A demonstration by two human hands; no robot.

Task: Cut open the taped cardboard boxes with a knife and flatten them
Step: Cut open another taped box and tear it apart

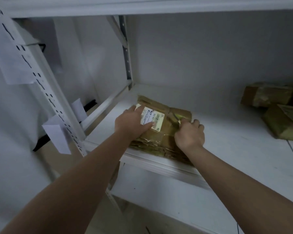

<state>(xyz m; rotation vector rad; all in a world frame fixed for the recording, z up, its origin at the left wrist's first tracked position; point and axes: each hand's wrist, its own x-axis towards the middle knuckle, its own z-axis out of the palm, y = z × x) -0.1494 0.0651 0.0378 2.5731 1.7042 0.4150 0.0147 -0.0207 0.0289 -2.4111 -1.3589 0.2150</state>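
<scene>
Taped cardboard box [161, 130] lies flat on the white shelf [235, 149], at its front edge near the left corner. Your left hand [131, 123] rests open on the box top, fingers straight, thumb touching the white shipping label [152, 119]. Your right hand [189, 135] is closed around the knife [176, 119]; the handle is hidden in the fist, the blade on the taped seam just right of the label. More taped boxes [276, 105] sit at the shelf's right edge, well apart.
</scene>
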